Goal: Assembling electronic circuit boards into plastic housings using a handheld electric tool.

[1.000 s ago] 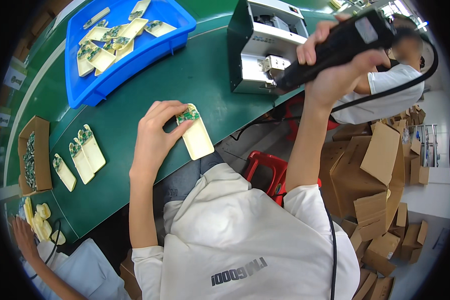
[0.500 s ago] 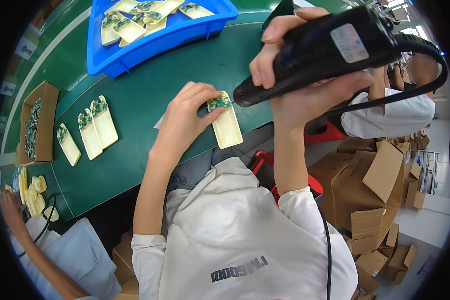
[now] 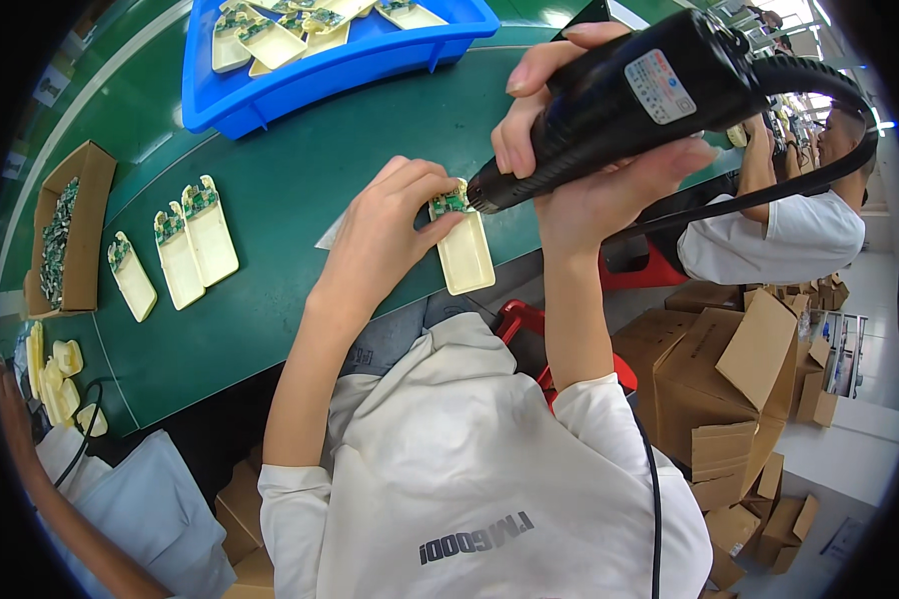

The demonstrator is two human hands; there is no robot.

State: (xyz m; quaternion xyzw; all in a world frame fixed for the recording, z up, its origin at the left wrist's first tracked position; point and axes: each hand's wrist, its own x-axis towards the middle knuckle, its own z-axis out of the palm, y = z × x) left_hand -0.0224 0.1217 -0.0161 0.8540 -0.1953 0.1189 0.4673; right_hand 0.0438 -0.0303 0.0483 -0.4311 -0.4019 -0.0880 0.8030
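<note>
My right hand (image 3: 609, 175) wraps round a black corded electric screwdriver (image 3: 609, 105), held tilted with its tip pointing down to the left. That tip meets a small green circuit board (image 3: 449, 202) at the top end of a cream plastic shell (image 3: 466, 255). My left hand (image 3: 395, 215) pinches the shell's board end between thumb and fingers, close to the table's near edge. Any screw under the tip is too small to make out. Left of my hand, several similar cream shells with boards (image 3: 198, 235) lie on the table.
On the green table (image 3: 310, 190) stand a blue bin (image 3: 340, 60) of shells and a cardboard box (image 3: 88, 230) of small boards. Co-workers sit at left (image 3: 80, 519) and right (image 3: 769, 235). Cardboard cartons (image 3: 709, 379) and a red stool (image 3: 624, 371) are at right.
The screwdriver has moved slightly left, its tip now against the board. The shell and my left hand sit a little further right in view, and the whole view has shifted slightly.
</note>
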